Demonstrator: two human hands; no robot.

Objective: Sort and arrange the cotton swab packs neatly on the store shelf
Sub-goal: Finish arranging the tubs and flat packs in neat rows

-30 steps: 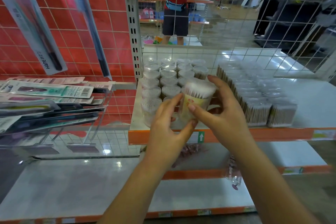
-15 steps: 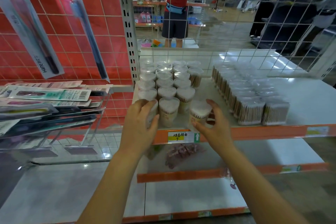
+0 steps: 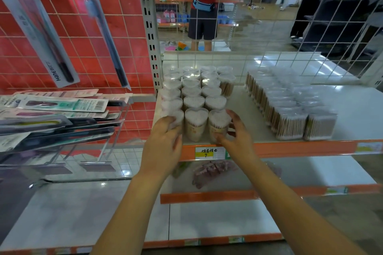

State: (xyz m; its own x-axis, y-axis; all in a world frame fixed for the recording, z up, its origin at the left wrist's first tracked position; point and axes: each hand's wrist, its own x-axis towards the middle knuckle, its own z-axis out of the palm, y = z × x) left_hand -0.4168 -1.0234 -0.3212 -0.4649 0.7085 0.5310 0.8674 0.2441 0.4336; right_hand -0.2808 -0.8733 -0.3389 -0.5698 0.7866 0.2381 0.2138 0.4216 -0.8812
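I see my left hand point(image 3: 163, 138) curled round the front-left heart-shaped swab pack point(image 3: 176, 119) at the shelf's point(image 3: 290, 148) front edge. My right hand point(image 3: 234, 132) grips the front-right pack point(image 3: 218, 124), thumb low on its face. A third pack point(image 3: 195, 123) stands between them, rows behind; wrapped swab bundles point(image 3: 290, 107) sit well apart, rightward.

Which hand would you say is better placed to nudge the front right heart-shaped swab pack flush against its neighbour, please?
Probably the right hand: its fingers already curl round the front right pack, on its outer side. The left hand grips the front left pack, with the middle pack between.
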